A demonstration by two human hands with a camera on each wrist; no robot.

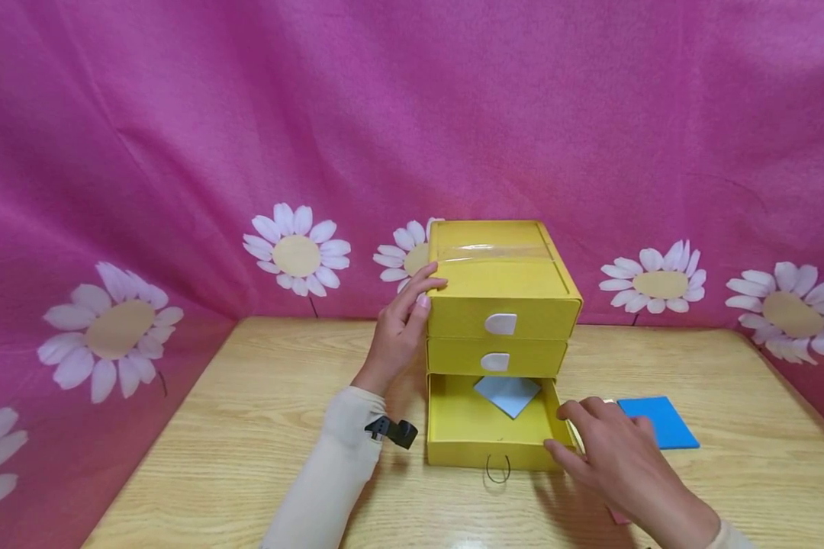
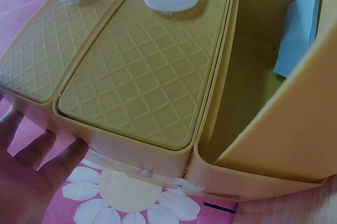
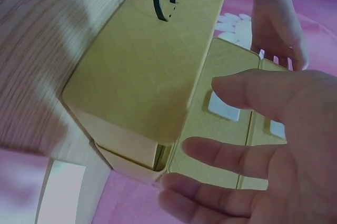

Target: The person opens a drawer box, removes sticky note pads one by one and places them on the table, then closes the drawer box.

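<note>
A yellow drawer unit (image 1: 504, 274) stands on the table with its bottom drawer (image 1: 453, 455) pulled out. Inside that drawer lies a light blue square pad of paper (image 1: 510, 394), also visible in the left wrist view as a blue pad (image 2: 297, 34). My left hand (image 1: 400, 332) rests against the unit's upper left side, fingers extended. Beside the right front corner of the drawer is my right hand (image 1: 611, 442), its thumb and fingers spread apart. The right wrist view shows nothing between that hand's fingers (image 3: 231, 158); contact with the drawer is unclear.
A bright blue square (image 1: 659, 422) lies on the table right of the drawer, partly behind the right hand. A pink piece (image 1: 619, 516) peeks out beneath that arm. A thin dark loop handle (image 1: 498, 471) sticks out of the drawer front. Pink flowered cloth (image 1: 343, 137) hangs behind.
</note>
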